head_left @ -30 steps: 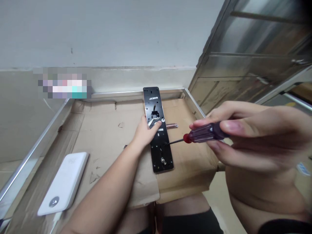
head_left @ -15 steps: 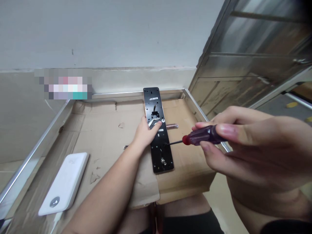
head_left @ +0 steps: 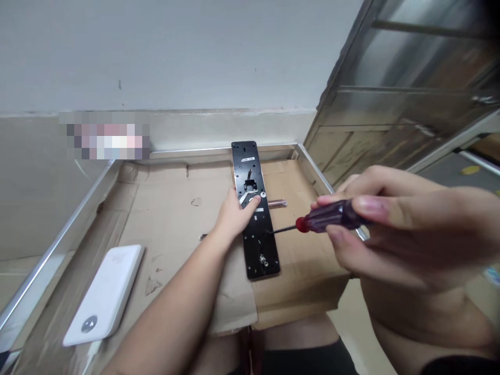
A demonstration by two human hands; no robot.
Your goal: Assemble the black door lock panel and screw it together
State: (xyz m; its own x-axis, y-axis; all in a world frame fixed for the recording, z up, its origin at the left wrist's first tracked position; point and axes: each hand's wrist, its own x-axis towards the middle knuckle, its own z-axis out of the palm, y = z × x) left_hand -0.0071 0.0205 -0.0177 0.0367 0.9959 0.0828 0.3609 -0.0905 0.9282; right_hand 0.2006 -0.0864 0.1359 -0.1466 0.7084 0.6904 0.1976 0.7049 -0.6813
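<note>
A long black door lock panel point(head_left: 255, 245) lies on the cardboard with its back side up, showing screw holes, short posts, a white cable and small labels. My left hand point(head_left: 235, 211) is closed on its left edge, the thumb pressed over the middle and the other fingers hidden at the side. In my right hand point(head_left: 386, 224) is a screwdriver point(head_left: 328, 216) with a dark purple translucent handle and a red collar. Its shaft points left, and the tip meets the panel's lower right part; whether it sits in a screw cannot be made out.
Cardboard point(head_left: 167, 208) covers the metal-framed table. A white power bank point(head_left: 105, 291) with a cable lies at the left. A copper-coloured tube point(head_left: 278, 203) pokes out right of the panel. Behind stands a wall point(head_left: 187, 57), and at the right a metal door point(head_left: 383, 88).
Hardly anything differs: the whole view has shifted slightly, and my right hand has turned a little around the screwdriver handle. The tip stays at the same spot on the panel.
</note>
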